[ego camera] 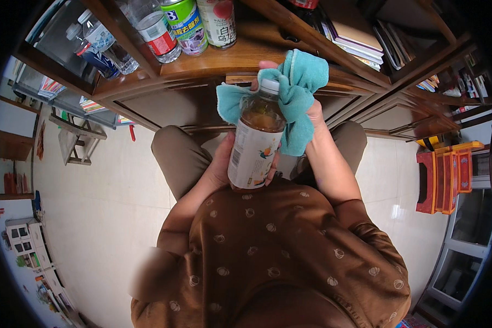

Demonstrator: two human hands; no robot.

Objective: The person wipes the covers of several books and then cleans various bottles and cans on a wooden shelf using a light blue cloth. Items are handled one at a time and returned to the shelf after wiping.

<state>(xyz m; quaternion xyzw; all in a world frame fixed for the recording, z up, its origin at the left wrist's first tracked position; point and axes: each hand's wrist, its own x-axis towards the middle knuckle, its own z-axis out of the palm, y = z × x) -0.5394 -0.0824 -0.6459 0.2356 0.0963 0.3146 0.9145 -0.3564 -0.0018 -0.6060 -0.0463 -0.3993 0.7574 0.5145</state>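
Observation:
A clear plastic bottle [256, 153] with a white cap, a white label and amber liquid is tilted in front of my chest. My left hand [225, 160] is wrapped around its lower part, with fingertips showing on the far side of the label. A teal cloth [301, 104] is draped and bunched around the bottle's neck and shoulder, just below the cap. My right hand [313, 110] grips this cloth at the bottle's upper part; most of its fingers are hidden behind cloth and bottle.
On the wooden cabinet shelf [213, 61] ahead stand a red-labelled plastic bottle [160, 39], a green spray can [186, 26] and a white-labelled bottle [219, 22]. Two more bottles [106, 45] stand left of a wooden post. Books [352, 45] lie in the right compartment.

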